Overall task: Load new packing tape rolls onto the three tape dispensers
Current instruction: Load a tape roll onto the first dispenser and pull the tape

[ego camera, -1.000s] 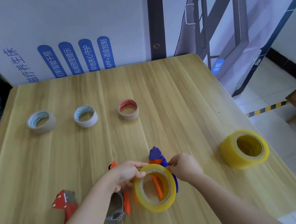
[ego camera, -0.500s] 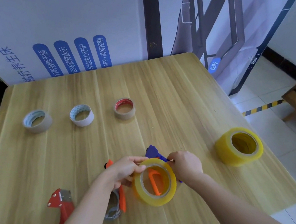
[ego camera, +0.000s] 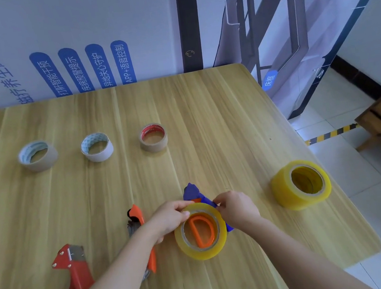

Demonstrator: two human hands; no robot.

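**Ana:** Near the front edge of the table [ego camera: 203, 107], in the head view, both hands are on one yellow tape roll [ego camera: 200, 232]. The left hand [ego camera: 168, 219] pinches its upper rim with thumb and fingers closed on it; the right hand [ego camera: 237, 208] is curled at the roll's right side, fingertips at the rim near the blue dispenser [ego camera: 193, 192]. Whether it grips roll or dispenser I cannot tell.

**Ben:** So which step is this?

**Ana:** I judge it to be seating the first roll. An orange D-shaped hub [ego camera: 202, 231] shows through the core, so the roll looks fitted over the blue dispenser's spool. Next, I think, the tape's free end needs finding and leading toward the nose, a fine fingertip job.

**Ben:** And the rest?

**Ana:** The orange dispenser [ego camera: 139, 217] lies just left, partly under the left forearm; the red dispenser [ego camera: 73, 266] lies further left. Neither carries a roll. A second yellow roll [ego camera: 300, 183] sits well to the right, near the table's right edge. Three spent cores [ego camera: 97, 147] stand in a row far back.

**Ben:** Room to work?

**Ana:** Plenty of bare wood in the middle; the front edge is close under the forearms.
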